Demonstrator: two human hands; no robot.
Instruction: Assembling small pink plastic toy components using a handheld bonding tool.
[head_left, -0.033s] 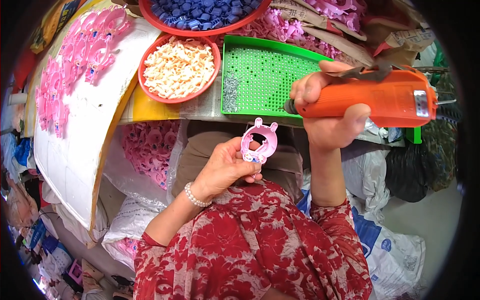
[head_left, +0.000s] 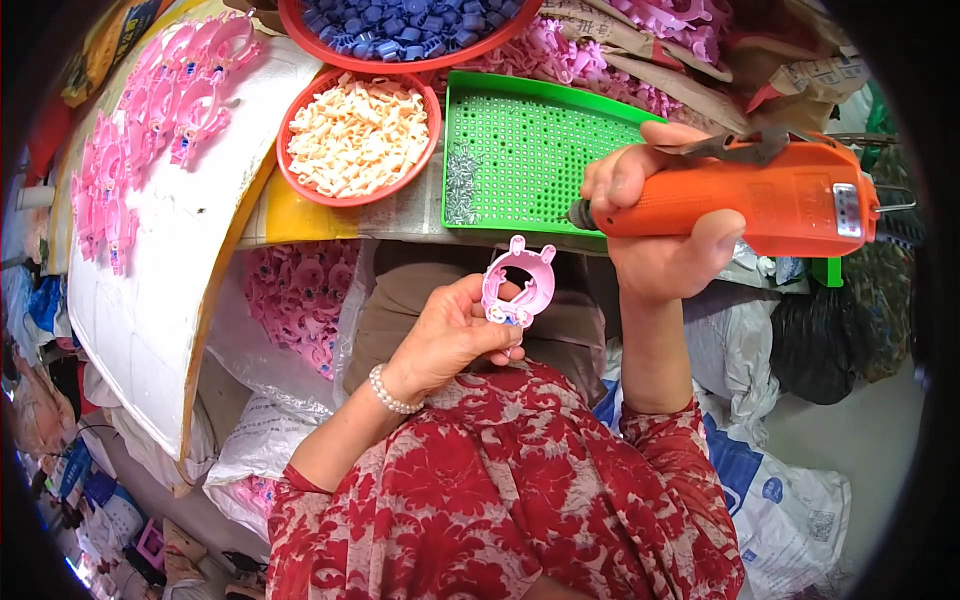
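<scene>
Low in front of my body, my left hand [head_left: 440,335] pinches a pink plastic ring-shaped part [head_left: 541,285] with two small ears at its top. A little blue and white shows at the lower end of the ring, partly behind my thumb. My right hand [head_left: 655,262] grips an orange electric screwdriver [head_left: 750,205], its dark tip pointing left over the edge of a green perforated tray [head_left: 550,190]. The tip is apart from the pink part, up and to its right. Small silver screws [head_left: 461,185] are heaped along the tray's left side.
A red bowl of cream-coloured pieces [head_left: 358,135] stands left of the tray, below a basin of blue caps [head_left: 410,28]. Pink assemblies [head_left: 165,110] lie on a white board [head_left: 210,200] at the left. More fill a clear bag [head_left: 300,300] beneath the table edge.
</scene>
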